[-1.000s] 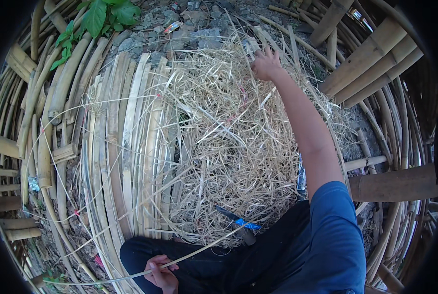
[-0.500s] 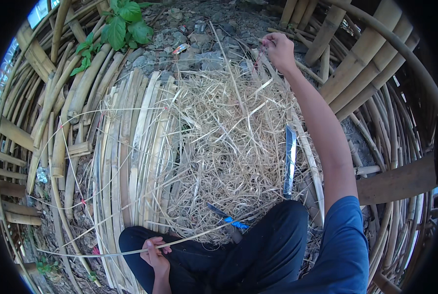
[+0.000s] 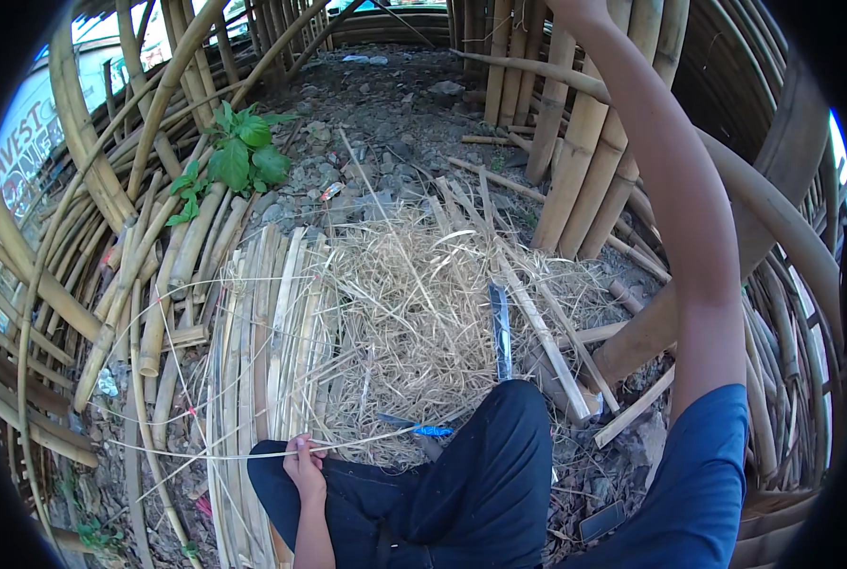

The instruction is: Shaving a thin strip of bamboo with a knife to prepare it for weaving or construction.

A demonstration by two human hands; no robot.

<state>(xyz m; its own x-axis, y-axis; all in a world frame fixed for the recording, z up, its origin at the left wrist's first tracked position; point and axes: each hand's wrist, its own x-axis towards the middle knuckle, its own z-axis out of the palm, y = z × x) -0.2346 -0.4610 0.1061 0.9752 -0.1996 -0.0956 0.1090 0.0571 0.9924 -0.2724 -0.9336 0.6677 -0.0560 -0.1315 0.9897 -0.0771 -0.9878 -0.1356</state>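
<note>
My left hand [image 3: 305,463], by my bent left knee, is closed round a thin bamboo strip [image 3: 371,442] that stretches out to both sides. My right arm reaches up and forward past upright bamboo poles [image 3: 580,156]. Only the base of my right hand [image 3: 578,8] shows at the top edge; its fingers are cut off. In front of my legs spreads a heap of pale bamboo shavings [image 3: 414,313]. A knife with a blue-wrapped handle [image 3: 433,431] lies by my shin, and a long blade [image 3: 501,332] rests on the heap's right side.
Split bamboo slats [image 3: 276,332] lie side by side left of the shavings. Stacked bamboo poles [image 3: 172,256] and a leafy green plant [image 3: 243,156] stand farther left. Loose slats [image 3: 542,332] lie to the right, with a dark flat object [image 3: 601,522] near my right side. Stony ground [image 3: 357,114] stretches ahead.
My view has tilted upward. My right hand has gone from the heap's far edge, where its fingers were pinched, up to the top edge. My left hand keeps the strip near my knee.
</note>
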